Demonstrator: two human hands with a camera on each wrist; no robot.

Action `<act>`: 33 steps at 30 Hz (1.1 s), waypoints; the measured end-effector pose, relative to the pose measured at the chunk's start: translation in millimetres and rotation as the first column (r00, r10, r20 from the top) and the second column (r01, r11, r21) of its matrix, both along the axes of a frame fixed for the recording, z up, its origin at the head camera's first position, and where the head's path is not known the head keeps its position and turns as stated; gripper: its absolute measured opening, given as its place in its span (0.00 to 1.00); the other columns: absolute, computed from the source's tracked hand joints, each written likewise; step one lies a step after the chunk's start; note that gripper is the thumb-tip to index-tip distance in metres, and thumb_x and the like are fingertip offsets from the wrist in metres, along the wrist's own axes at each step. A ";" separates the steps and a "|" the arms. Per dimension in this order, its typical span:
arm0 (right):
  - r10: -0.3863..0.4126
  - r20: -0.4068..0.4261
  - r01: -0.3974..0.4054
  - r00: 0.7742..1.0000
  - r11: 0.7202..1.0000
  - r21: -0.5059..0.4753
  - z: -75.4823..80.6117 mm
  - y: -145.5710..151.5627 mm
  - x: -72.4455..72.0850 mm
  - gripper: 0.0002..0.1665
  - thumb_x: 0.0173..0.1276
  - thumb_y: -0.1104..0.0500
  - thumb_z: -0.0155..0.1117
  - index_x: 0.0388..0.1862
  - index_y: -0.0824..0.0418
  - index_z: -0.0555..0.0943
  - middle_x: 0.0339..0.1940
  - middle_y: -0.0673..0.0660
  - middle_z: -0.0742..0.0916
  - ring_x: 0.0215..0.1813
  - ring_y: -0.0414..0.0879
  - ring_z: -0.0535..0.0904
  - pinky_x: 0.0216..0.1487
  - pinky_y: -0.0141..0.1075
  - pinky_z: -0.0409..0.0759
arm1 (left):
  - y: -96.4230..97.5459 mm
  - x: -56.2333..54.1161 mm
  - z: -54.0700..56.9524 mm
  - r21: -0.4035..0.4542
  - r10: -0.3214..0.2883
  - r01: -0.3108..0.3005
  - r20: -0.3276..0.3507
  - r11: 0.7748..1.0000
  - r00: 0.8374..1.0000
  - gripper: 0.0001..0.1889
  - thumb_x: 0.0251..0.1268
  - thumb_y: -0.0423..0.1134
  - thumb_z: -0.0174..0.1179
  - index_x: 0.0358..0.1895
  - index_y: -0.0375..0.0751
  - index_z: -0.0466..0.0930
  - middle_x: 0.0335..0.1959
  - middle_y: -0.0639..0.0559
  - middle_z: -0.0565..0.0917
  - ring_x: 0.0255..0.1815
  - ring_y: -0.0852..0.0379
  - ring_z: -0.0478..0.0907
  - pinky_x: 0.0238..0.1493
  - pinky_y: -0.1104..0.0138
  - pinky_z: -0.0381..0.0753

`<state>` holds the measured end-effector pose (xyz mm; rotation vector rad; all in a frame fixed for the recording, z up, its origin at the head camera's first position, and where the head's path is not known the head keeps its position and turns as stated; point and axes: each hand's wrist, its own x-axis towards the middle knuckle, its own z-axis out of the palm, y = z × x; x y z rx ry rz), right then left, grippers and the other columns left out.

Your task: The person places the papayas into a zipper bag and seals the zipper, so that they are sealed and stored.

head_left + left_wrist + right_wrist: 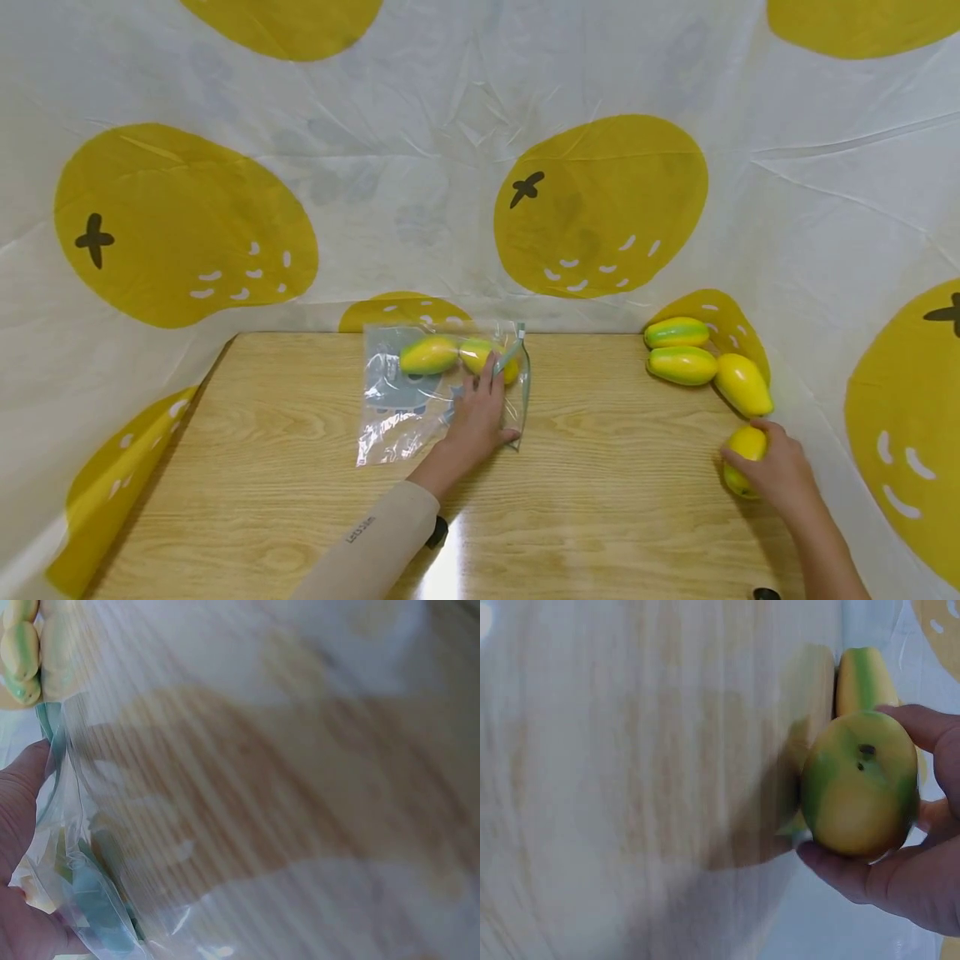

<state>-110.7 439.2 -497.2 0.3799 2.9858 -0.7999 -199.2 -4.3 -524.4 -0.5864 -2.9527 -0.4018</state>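
The right hand [783, 473] is grasping, fingers curled, a yellow fruit [750, 442] at the tabletop's [600, 475] three o'clock, probably light, stiff, slick, best held mid-body; the left hand's [478, 412] extended fingers are resting on the bag [386, 429], eleven o'clock.

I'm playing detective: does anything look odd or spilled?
Nothing stands out. Two fruits lie in the clear bag, the right hand grips another fruit, three more lie close together. I see no spills or damage.
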 end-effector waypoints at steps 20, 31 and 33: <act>0.024 0.023 -0.021 0.999 0.992 -0.128 13.0 -36.5 -13.0 0.51 0.77 0.36 0.54 0.79 0.72 0.53 0.72 0.84 0.65 0.65 0.80 0.67 0.54 0.67 0.72 | 1.9 0.0 2.2 -0.002 0.004 -0.004 0.013 1.000 1.000 0.61 0.45 0.64 0.79 0.79 0.37 0.57 0.86 0.41 0.45 0.68 0.33 0.69 0.53 0.39 0.83; 0.138 -0.051 -0.145 0.989 0.976 -0.163 16.8 -71.4 -39.6 0.43 0.80 0.36 0.51 0.79 0.65 0.61 0.73 0.76 0.69 0.66 0.71 0.70 0.57 0.64 0.72 | 1.2 0.1 1.6 0.003 0.002 -0.002 0.031 1.000 1.000 0.62 0.46 0.63 0.79 0.80 0.37 0.55 0.86 0.42 0.44 0.69 0.32 0.67 0.54 0.38 0.82; 0.144 -0.061 -0.153 0.988 0.972 -0.176 16.6 -78.1 -44.8 0.42 0.81 0.37 0.50 0.78 0.66 0.62 0.73 0.77 0.69 0.67 0.72 0.69 0.60 0.65 0.71 | 1.1 0.5 1.9 0.005 0.002 -0.002 0.034 1.000 0.999 0.62 0.46 0.63 0.79 0.80 0.37 0.55 0.86 0.42 0.44 0.69 0.33 0.68 0.54 0.38 0.82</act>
